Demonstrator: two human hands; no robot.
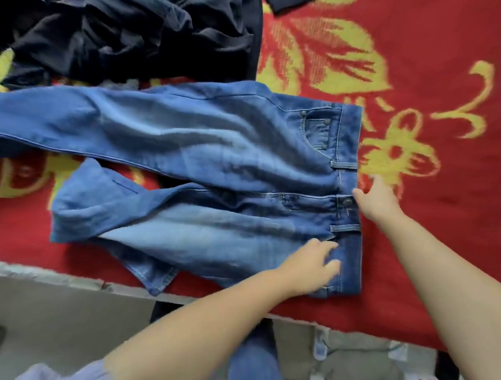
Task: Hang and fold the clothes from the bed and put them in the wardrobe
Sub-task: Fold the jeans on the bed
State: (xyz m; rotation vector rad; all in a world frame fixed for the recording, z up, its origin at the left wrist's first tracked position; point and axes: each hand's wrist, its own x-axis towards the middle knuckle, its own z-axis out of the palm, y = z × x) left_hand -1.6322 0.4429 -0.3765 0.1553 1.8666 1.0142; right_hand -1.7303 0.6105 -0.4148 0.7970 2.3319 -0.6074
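Denim dominates the bed: a pair of blue jeans (215, 169) lies flat on a red woven blanket (428, 83) patterned with yellow flowers, waistband to the right, legs running left. The cloth is faded pale along the thighs and darker at the seams, with soft rumpled creases; the far leg stretches straight past the left edge, while the near leg is folded back on itself, its hem lying near the bed's near edge. Belt loops, a coin pocket with rivets and a metal button show at the waistband. The left hand (312, 265) rests on the near hip of the jeans, fingers loosely spread and pressing the fabric, gripping nothing. The right hand (379, 199) reaches to the waistband beside the button, fingers straight, the fingertips touching the denim's edge. A heap of dark, limp, crumpled garments (121, 32) sits on the far left of the blanket, just beyond the far leg.
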